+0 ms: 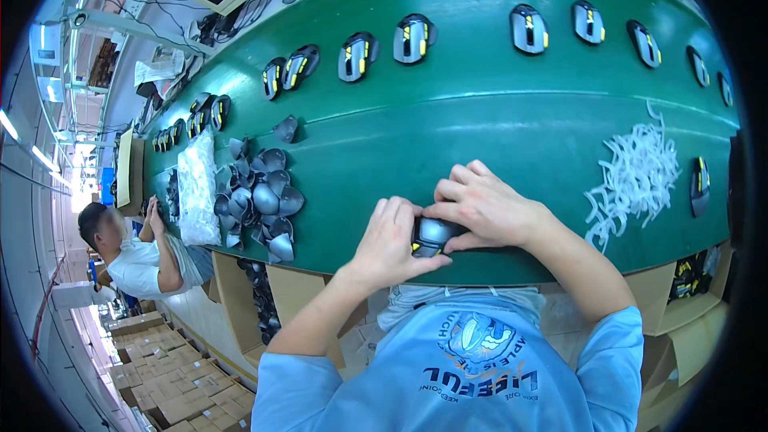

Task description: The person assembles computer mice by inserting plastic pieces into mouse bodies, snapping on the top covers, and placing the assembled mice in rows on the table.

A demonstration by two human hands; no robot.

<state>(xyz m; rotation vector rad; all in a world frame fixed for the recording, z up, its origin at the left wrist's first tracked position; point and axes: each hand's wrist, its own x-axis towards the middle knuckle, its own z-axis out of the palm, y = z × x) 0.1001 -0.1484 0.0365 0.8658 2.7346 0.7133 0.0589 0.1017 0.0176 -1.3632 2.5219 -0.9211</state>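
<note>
A computer mouse with a grey shell, black sides and yellow trim (435, 232) lies at the near edge of the green table, between my two hands. My left hand (387, 242) is closed round its left end. From the other side my right hand (485, 210) grips it, thumb and fingers against the shell. The fingers partly cover the mouse. To the left is a pile of curved grey shell pieces (264, 192). On the right lies a heap of curled white strips (636, 172), with another mouse (700, 186) beyond it.
Several similar mice (412, 38) stand in a spaced row along the far side of the green table (448, 136). A clear plastic bag (198, 188) lies left of the shells. Another person (148, 252) sits at the far left. Cardboard boxes (692, 304) stand below the near edge.
</note>
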